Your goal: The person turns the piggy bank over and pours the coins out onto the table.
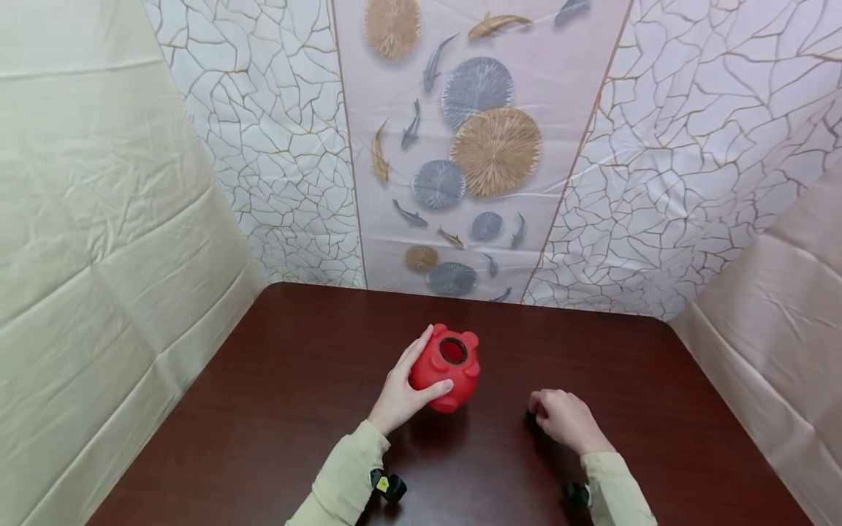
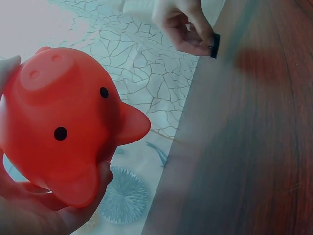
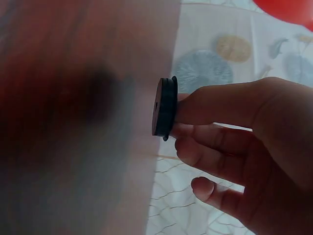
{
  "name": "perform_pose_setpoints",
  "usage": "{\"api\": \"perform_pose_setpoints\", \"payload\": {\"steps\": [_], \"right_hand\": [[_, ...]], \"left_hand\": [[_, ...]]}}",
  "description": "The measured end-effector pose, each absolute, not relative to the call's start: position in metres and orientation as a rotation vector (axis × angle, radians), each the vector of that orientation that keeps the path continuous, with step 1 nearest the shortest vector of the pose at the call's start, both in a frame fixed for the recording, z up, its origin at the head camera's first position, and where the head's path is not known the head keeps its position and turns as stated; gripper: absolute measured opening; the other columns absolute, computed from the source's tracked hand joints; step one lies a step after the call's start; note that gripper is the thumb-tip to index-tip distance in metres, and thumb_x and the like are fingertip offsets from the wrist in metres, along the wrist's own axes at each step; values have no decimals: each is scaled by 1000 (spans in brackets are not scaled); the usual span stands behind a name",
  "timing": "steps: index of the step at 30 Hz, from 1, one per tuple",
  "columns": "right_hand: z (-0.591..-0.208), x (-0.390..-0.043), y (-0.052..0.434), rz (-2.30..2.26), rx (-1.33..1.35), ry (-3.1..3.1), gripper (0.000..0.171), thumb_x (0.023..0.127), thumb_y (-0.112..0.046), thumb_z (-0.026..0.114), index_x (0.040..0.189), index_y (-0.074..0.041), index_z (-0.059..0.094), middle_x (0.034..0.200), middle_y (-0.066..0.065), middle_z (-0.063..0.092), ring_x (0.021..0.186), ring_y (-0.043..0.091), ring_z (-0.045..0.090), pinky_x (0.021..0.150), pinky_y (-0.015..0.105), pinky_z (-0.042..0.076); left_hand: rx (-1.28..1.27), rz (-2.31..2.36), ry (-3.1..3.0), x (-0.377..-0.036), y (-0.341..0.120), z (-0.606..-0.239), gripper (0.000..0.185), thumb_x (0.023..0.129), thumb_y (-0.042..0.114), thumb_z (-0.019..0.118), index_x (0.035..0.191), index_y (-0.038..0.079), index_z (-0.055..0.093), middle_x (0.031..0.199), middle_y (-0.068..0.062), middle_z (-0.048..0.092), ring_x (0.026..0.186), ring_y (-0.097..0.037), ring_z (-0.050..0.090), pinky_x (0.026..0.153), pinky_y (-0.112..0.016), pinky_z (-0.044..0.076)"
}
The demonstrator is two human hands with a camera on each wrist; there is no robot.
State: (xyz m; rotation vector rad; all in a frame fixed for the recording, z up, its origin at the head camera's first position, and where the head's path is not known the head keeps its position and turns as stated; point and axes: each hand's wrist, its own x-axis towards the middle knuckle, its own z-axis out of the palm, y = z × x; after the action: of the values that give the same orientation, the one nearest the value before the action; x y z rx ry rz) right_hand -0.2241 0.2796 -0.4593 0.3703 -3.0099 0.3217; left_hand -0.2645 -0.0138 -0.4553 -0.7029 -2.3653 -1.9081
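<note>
My left hand (image 1: 403,394) grips a red piggy bank (image 1: 462,386) over the table, thumb on one side and fingers on the other. Its underside, with short feet around a dark-rimmed round hole (image 1: 454,351), is turned up toward the head camera. The snout (image 2: 49,71), black eyes and ears show in the left wrist view. To the right, my right hand (image 1: 566,420) pinches a round black stopper (image 3: 166,107) between thumb and fingers. This stopper is held edge-on in the right wrist view, its rim slightly flared. Open space separates it from the bank.
A dark brown wooden table (image 1: 316,351) lies under both hands. Behind it hangs a patterned cloth (image 1: 447,241) with fish and round leaf shapes. Plain cream cloth (image 1: 118,292) borders the left side, and more cloth (image 1: 776,329) borders the right.
</note>
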Motion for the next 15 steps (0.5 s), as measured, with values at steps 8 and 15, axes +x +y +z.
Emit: {"api": "perform_pose_setpoints", "payload": {"steps": [8, 15], "right_hand": [[-475, -223, 287, 374, 302, -3080, 18, 74, 1, 70, 76, -14, 61, 66, -4, 57, 59, 11, 51, 53, 30, 42], [-475, -224, 288, 410, 257, -3081, 21, 72, 2, 71, 74, -14, 57, 64, -3, 54, 57, 12, 47, 51, 30, 39]], "left_hand": [[-663, -1926, -2388, -261, -11, -460, 85, 81, 33, 77, 150, 42, 28, 151, 5, 38, 134, -22, 42, 92, -36, 56], [-693, -1918, -2376, -265, -7, -459, 84, 82, 32, 76, 149, 47, 27, 151, 7, 38, 133, -21, 43, 92, -34, 55]]}}
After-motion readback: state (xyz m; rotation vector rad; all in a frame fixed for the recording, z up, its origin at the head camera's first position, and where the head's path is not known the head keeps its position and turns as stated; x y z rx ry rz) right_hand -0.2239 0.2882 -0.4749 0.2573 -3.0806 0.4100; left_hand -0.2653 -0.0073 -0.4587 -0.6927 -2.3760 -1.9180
